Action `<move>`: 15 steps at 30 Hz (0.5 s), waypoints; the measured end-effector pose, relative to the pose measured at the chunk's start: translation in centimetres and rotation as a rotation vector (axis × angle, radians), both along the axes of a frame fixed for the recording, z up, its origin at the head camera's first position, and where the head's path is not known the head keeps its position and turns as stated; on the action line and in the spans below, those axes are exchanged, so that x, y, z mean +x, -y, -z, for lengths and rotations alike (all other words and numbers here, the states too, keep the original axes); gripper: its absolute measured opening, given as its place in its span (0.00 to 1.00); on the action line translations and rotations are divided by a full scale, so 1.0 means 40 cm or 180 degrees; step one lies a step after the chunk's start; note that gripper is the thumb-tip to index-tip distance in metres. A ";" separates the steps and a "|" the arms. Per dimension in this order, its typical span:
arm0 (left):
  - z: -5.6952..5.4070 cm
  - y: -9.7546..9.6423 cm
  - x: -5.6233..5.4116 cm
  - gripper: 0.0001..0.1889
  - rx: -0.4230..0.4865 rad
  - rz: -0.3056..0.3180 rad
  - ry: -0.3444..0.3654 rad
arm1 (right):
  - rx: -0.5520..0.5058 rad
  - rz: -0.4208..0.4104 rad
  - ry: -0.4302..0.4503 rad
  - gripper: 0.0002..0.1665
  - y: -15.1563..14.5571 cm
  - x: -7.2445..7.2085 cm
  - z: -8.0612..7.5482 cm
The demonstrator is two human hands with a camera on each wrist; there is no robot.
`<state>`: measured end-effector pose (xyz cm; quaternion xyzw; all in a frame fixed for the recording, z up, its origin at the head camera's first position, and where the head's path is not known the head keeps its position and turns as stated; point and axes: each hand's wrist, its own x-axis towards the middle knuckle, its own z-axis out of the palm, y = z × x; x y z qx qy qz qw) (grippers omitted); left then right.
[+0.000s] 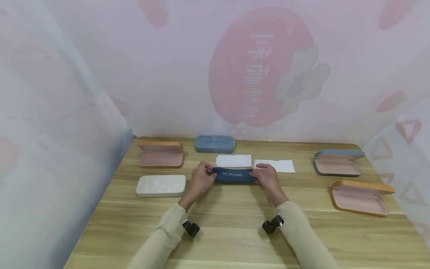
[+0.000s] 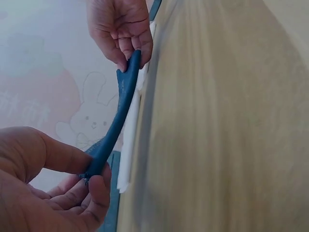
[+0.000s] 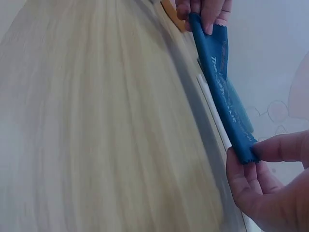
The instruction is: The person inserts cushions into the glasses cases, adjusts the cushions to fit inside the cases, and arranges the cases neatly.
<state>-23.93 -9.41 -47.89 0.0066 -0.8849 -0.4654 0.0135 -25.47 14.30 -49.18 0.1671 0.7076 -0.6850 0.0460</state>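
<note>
A dark blue folded cleaning cloth [image 1: 233, 175] with white lettering "THE OPTICIANS" is stretched between both hands above the table. My left hand [image 1: 203, 176] pinches its left end between thumb and fingers, and my right hand [image 1: 267, 178] pinches the right end. In the left wrist view the cloth [image 2: 116, 121] bows slightly along its length. Its zigzag-cut edge shows in the right wrist view, near the right hand [image 3: 270, 179]. Just behind the cloth lie two folded white cloths [image 1: 233, 160], [image 1: 277, 166] on the table.
A closed blue glasses case [image 1: 215, 144] stands at the back and a closed cream case [image 1: 161, 185] at the left. Open cases are an orange one [image 1: 161, 158] at back left, a blue one [image 1: 337, 167] and another orange one [image 1: 359, 201] at right. A printed curtain [image 1: 168, 74] surrounds the wooden table [image 1: 231, 239].
</note>
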 end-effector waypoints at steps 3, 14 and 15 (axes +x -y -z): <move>-0.013 0.013 -0.006 0.11 0.0061 -0.0034 0.0029 | -0.0075 -0.0014 -0.0037 0.32 0.017 -0.007 -0.004; -0.038 0.092 -0.027 0.16 -0.0015 -0.0149 0.0093 | -0.0277 -0.0086 -0.0072 0.36 0.109 -0.037 -0.005; -0.041 0.101 -0.028 0.17 -0.0011 -0.0143 0.0100 | -0.0299 -0.0094 -0.0067 0.36 0.118 -0.040 -0.005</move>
